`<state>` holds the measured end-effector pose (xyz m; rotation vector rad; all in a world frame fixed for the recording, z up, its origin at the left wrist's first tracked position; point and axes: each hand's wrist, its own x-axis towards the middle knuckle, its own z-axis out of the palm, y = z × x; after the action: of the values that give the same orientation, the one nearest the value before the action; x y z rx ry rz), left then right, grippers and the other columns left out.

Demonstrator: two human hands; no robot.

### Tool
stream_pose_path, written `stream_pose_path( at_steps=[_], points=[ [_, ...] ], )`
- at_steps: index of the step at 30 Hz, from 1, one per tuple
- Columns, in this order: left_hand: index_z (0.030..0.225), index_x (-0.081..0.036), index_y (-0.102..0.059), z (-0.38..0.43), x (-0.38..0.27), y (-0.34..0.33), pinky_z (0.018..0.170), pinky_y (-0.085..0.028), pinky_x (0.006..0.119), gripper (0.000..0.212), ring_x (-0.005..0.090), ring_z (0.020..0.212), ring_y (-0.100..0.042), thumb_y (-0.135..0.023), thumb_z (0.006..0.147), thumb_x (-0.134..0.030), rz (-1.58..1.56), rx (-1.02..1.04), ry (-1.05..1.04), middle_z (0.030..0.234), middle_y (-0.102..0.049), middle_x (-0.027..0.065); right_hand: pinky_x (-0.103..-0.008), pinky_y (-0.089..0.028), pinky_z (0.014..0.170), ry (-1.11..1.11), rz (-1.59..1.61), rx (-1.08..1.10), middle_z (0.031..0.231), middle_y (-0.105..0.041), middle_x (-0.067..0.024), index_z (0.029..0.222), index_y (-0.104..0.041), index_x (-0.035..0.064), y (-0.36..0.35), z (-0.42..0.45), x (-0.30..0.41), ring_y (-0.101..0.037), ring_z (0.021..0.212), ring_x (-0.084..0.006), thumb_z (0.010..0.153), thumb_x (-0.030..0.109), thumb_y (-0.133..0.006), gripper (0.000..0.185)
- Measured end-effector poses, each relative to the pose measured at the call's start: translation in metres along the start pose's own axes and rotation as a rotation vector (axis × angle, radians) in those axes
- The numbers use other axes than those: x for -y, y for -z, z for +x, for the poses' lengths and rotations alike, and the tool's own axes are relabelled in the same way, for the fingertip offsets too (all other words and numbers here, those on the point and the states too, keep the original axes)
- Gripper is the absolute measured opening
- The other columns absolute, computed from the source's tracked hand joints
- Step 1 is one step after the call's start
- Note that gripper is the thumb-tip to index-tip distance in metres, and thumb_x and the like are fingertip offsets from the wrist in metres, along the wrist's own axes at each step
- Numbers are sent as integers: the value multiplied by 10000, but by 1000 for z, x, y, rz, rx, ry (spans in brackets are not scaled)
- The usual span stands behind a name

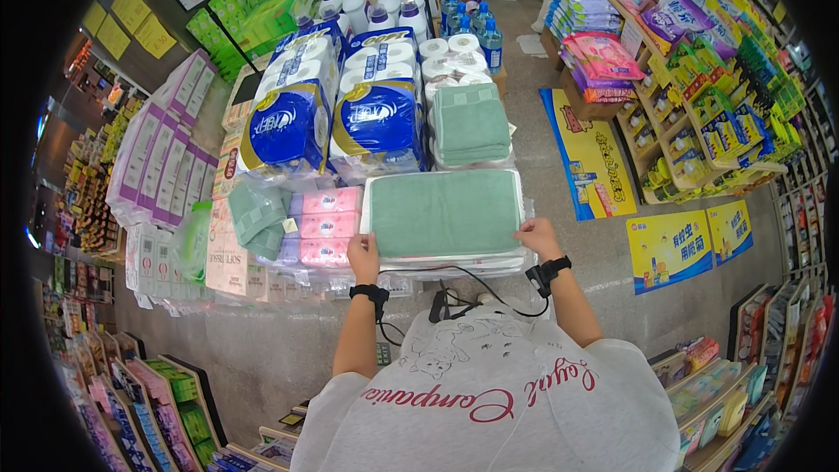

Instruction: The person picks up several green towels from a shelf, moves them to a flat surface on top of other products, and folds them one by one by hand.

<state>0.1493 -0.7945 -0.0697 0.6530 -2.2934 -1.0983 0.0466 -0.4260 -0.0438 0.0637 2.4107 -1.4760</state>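
A green towel (442, 213) lies flat as a rectangle on a white plastic-wrapped pack in front of me. My left hand (363, 255) pinches its near left corner. At the near right edge, my right hand (539, 238) has thumb and fingertips on the cloth. Behind it, a folded stack of green towel (470, 123) rests on wrapped toilet rolls. To the left, a crumpled green towel (257, 216) with a small tag lies over tissue packs (331, 226).
Large blue toilet roll packs (377, 118) stand behind the tissues, with white detergent bottles (354, 3) farther back. A wooden display shelf (668, 124) is on the right. A black cable (485, 282) hangs between my wrist straps.
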Motion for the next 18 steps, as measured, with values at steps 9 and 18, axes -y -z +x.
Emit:
stream_pose_path(
  at_steps=[9,18],
  points=[
    [1014,-28,-508,1,-40,14,718,-432,410,288,303,882,-522,-607,767,-137,367,127,-56,1026,-520,168,-240,-445,541,117,-50,59,624,-571,-24,672,-584,20,2,-3,-15,-547,593,-102,590,47,-731,170],
    [1290,-148,-385,-32,-89,-25,955,-308,496,638,390,1211,-313,-646,716,-241,391,622,-403,1321,-335,183,-266,-449,526,213,-109,2,625,-589,-70,712,-591,8,13,-9,-1,-555,560,-132,635,121,-731,196]
  ],
)
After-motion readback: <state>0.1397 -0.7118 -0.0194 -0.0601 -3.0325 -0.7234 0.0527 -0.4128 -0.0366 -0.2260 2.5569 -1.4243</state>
